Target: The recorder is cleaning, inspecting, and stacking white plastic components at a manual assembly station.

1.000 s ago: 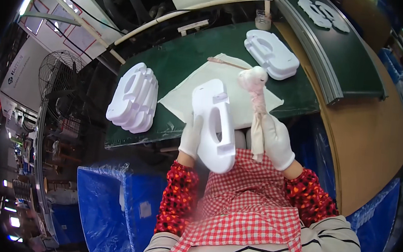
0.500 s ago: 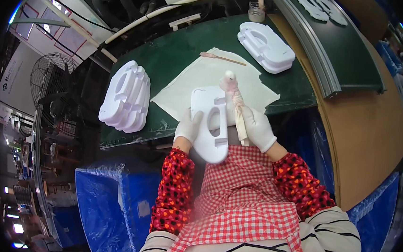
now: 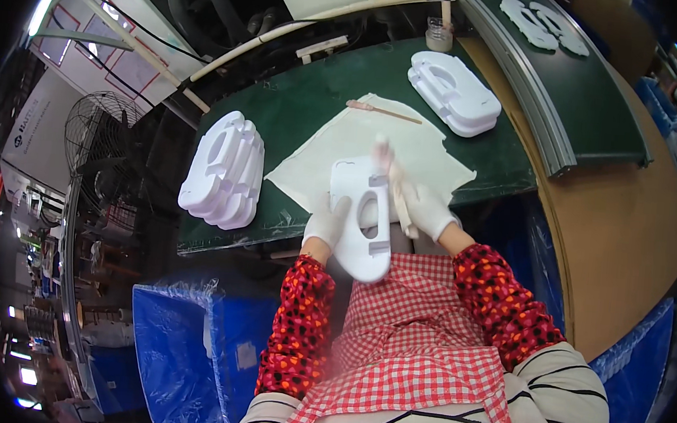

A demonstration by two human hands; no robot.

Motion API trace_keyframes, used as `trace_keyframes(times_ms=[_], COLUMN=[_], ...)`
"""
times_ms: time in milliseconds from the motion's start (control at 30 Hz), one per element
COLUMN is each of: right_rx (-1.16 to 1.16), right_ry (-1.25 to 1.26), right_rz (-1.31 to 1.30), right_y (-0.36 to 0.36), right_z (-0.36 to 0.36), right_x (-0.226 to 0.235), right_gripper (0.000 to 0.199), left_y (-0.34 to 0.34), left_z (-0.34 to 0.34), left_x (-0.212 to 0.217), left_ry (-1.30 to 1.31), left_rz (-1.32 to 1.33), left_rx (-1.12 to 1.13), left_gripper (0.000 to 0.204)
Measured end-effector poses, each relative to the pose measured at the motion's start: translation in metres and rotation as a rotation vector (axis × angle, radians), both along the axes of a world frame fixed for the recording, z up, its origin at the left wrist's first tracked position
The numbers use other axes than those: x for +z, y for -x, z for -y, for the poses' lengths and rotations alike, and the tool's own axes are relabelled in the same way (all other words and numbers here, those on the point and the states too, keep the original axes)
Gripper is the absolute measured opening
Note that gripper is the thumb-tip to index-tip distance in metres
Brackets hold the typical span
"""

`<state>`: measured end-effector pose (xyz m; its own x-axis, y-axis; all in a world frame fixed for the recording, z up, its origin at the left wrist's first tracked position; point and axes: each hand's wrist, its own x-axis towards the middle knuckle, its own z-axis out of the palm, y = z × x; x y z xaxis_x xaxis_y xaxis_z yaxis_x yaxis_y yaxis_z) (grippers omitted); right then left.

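Near the middle of the frame, the left hand, in a white glove, cupped the left edge of a white moulded plastic piece with an oval opening. Its grip was clamped on that edge, thumb on top, so the piece stayed steady and tilted toward the person over the near edge of the green tabletop. The right hand, also gloved, was closed around a pale cloth strip and pressed it against the upper right of the piece; the blur there suggested a rubbing stroke. Holding the piece off the surface, close to the red checked apron, probably let both hands turn it freely.

Under and behind the piece lay a cream sheet, likely spread to keep the work clean. A thin stick rested on its far edge, within reach. At the left of the frame a stack of white pieces stood on edge, and at the upper right another white piece lay flat, well apart from the stack, perhaps to keep the batches separate.
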<state>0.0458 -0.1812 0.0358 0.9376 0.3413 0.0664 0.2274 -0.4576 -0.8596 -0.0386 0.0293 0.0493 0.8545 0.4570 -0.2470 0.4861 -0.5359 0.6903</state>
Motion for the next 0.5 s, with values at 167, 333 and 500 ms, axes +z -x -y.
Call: trace_keyframes(times_ms=[167, 333, 500], right_rx=[0.093, 0.007, -0.059], right_ry=[0.024, 0.132, 0.386], right_rz=[0.024, 0.021, 0.238], right_y=[-0.01, -0.032, -0.039], right_z=[0.0, -0.001, 0.014], right_x=[-0.01, 0.044, 0.047], right_gripper=[0.047, 0.045, 0.042], left_y=[0.003, 0.016, 0.041], left_z=[-0.006, -0.011, 0.005], left_x=[-0.007, -0.016, 0.0], left_ry=[0.041, 0.041, 0.289], left_rz=[0.062, 0.147, 0.114], left_rx=[-0.013, -0.085, -0.398], left_gripper=[0.062, 0.06, 0.048])
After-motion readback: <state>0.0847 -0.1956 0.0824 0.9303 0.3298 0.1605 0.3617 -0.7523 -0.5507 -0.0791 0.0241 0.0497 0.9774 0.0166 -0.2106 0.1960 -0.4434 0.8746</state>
